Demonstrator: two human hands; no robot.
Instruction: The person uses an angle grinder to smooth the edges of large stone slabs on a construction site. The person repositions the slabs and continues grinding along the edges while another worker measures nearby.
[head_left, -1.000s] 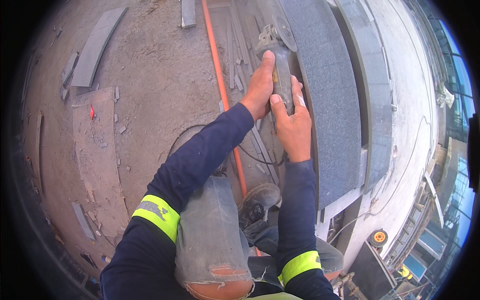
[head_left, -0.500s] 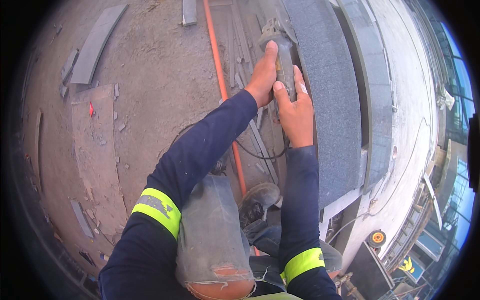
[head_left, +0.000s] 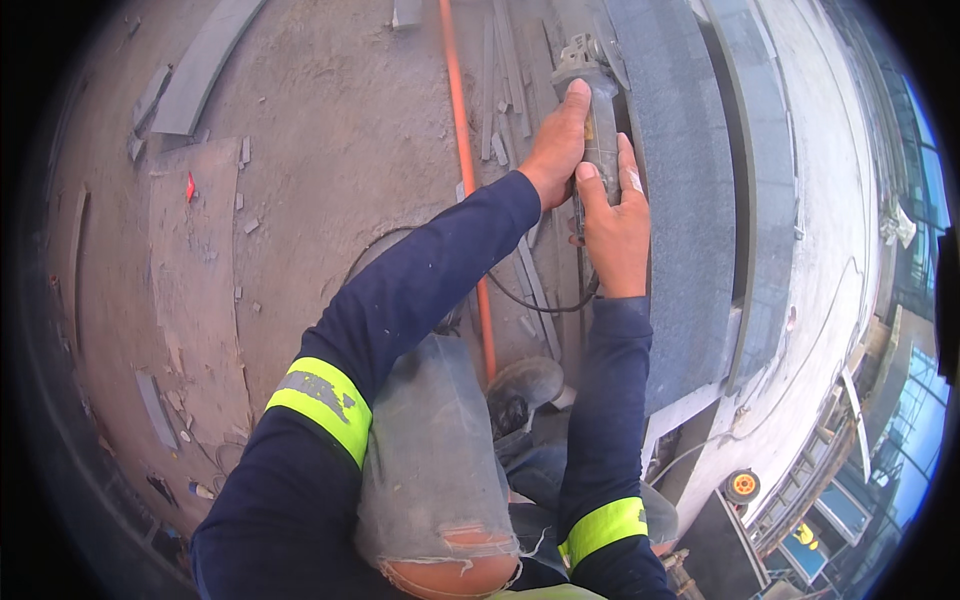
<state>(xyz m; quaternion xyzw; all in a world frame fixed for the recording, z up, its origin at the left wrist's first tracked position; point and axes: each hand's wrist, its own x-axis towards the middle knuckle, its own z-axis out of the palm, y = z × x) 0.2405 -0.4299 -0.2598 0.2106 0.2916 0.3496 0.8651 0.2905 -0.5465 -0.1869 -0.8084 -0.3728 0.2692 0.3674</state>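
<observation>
Both my hands are wrapped round a dusty grey angle grinder. My left hand grips its body near the gear head, thumb along the top. Further back, my right hand closes on the rear of the body, with something white on one finger. The grinder's disc faces the edge of a dark grey stone slab on my right; whether it touches the stone I cannot tell. A black power cord loops from the tool's rear beneath my forearms.
An orange pipe runs along the dusty ground, beside several thin stone strips. A second slab lies past a gap on the right. Long stone pieces rest at far left. A wheel and dark board stand lower right.
The grinder and both hands sit slightly further right in the picture, still held the same way. The ground, pipe and slabs have shifted too, as the view has moved.
</observation>
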